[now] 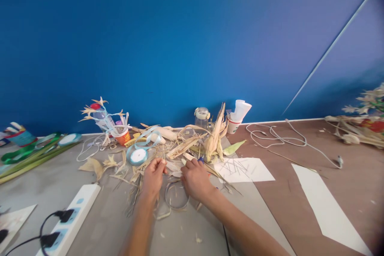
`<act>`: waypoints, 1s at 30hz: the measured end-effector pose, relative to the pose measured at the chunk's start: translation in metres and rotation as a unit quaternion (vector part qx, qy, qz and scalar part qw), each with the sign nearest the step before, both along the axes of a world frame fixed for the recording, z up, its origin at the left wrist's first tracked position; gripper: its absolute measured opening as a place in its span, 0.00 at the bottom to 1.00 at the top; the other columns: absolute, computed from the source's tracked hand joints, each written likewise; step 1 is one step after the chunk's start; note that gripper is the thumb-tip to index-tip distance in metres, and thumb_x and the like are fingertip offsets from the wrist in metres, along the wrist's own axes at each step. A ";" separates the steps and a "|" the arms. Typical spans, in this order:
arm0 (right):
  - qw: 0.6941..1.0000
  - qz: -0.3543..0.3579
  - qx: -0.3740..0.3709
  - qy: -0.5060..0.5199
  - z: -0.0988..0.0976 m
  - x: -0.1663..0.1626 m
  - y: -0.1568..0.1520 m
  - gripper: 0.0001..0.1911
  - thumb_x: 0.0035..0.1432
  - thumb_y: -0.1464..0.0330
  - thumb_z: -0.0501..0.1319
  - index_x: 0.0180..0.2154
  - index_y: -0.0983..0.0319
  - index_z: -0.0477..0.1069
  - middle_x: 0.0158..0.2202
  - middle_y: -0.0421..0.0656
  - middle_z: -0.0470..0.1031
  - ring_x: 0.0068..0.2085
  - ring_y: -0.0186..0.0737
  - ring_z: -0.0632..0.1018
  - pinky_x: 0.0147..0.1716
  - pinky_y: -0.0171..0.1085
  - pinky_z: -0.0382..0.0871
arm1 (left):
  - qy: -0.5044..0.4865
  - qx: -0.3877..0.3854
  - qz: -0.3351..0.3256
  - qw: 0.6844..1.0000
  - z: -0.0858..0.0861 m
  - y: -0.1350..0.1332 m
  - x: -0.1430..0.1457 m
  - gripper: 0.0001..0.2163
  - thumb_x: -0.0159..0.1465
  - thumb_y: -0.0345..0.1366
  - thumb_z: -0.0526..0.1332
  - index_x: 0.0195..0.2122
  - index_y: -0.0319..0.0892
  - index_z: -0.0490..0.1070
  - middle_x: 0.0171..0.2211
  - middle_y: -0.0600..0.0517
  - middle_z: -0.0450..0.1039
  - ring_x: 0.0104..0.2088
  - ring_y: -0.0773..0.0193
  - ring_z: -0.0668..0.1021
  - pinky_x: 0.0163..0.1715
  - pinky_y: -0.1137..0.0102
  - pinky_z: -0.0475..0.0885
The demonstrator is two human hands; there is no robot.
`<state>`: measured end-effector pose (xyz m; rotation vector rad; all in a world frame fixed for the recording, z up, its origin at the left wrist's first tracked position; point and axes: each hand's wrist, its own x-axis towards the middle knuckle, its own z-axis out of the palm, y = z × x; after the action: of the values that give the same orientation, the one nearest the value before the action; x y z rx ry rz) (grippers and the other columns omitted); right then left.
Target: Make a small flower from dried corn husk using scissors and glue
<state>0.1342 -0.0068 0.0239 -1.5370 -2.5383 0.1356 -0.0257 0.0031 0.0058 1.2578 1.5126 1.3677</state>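
Observation:
My left hand (154, 177) is closed in a pinch in front of the loose dried corn husks. A thin pale piece stands up by its fingertips, too small to name. To its right, my right hand (195, 178) is curled downward over a pale husk (174, 167), its fingertips partly hidden; what it grips I cannot make out. A blue-ended object (201, 160) shows just behind the right knuckles. Below and between the hands lies a ring of thin wire (177, 208). A spool of light blue ribbon (139, 156) sits to the left of my left hand.
Behind the hands stand a husk bundle (213, 142), a clear jar (202, 118) and a paper cup (233, 126). A paper sheet (258, 170) bears several thin sticks. Left are a red cup (122, 138) and a power strip (85, 200). A white cable (303, 140) lies right.

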 end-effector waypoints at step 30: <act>0.972 -0.076 -0.073 0.212 0.013 0.022 0.010 0.12 0.56 0.72 0.53 0.40 0.61 0.72 0.39 0.45 0.76 0.39 0.39 0.75 0.37 0.32 0.61 | 0.021 -0.006 -0.026 0.999 -0.002 0.000 0.005 0.12 0.57 0.44 0.57 0.22 0.42 0.64 0.18 0.57 0.63 0.23 0.67 0.67 0.27 0.72 0.60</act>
<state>0.1563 0.0035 0.0369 -1.5473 -2.1097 0.5769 -0.0207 0.0027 0.0042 1.3169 1.5033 1.3039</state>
